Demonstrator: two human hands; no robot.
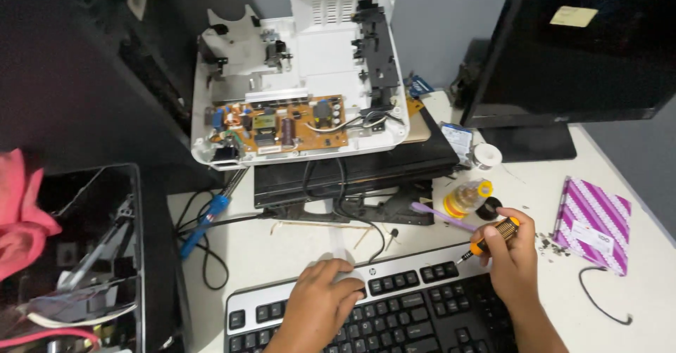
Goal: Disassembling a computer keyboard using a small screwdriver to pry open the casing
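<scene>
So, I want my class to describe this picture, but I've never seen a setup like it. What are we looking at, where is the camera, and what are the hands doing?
The camera sits on a person's head and looks down at a white desk. The two bare hands are that person's own. The left hand rests on the top edge of a black and silver keyboard. The right hand holds a small screwdriver with an orange and black handle, tip pointing down towards the keyboard. Behind them, an opened white device leans up on a flat black box, showing its orange circuit board. To the right stand a dark monitor, a small yellow bottle and a purple striped packet. Cables trail across the desk.
</scene>
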